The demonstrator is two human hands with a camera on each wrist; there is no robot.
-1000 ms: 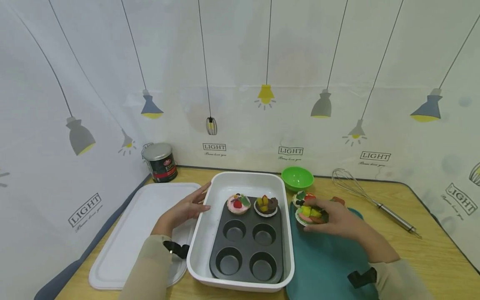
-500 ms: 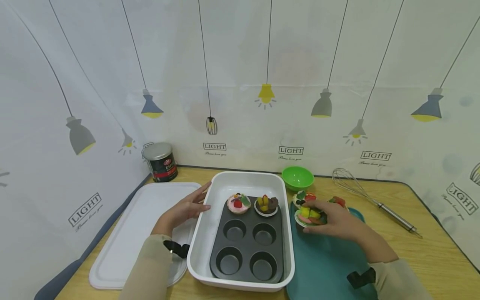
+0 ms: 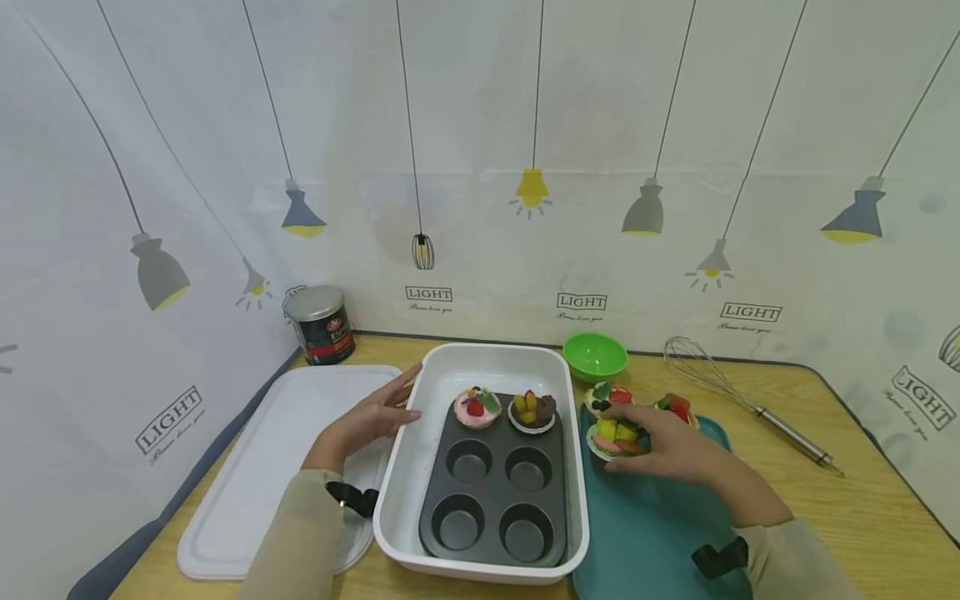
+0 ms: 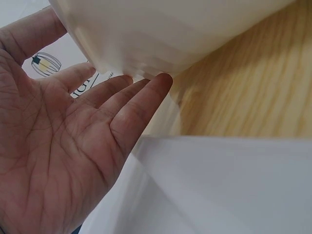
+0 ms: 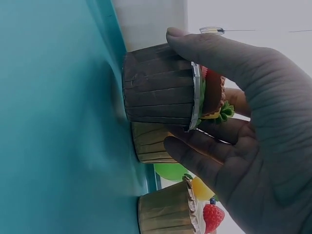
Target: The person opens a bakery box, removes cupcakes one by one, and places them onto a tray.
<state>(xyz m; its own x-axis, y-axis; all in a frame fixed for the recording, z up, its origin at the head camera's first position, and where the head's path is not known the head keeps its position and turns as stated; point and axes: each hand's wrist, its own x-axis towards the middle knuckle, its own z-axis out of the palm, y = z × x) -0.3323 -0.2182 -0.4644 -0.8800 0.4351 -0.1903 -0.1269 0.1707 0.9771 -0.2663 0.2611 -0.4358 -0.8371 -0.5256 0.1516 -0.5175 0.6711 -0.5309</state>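
My left hand (image 3: 367, 421) rests against the left side of a deep white bin (image 3: 399, 467), thumb at the rim and fairly straight fingers on the outer wall. Inside the bin lies a dark muffin tin (image 3: 491, 508); its two back cups hold a pink-topped cupcake (image 3: 477, 408) and a chocolate-topped one (image 3: 532, 412). With thumb and fingers, my right hand (image 3: 675, 442) holds a cupcake (image 5: 158, 87) in a dark brown paper cup, topped with yellow and pink pieces. It is close over the teal tray (image 3: 648, 533). Two more cupcakes (image 3: 678, 406) (image 5: 165, 214) stand at the tray's back.
A white lid (image 3: 277, 467) lies left of the bin, with a black can (image 3: 322, 325) behind it. At the back are a green bowl (image 3: 595, 357) and, farther right, a wire whisk (image 3: 750, 404). A printed backdrop (image 3: 495, 208) encloses the wooden table (image 3: 810, 517).
My right hand and its cupcake have shifted slightly left, showing more of the cupcake behind the hand. The left hand and bin have stayed put.
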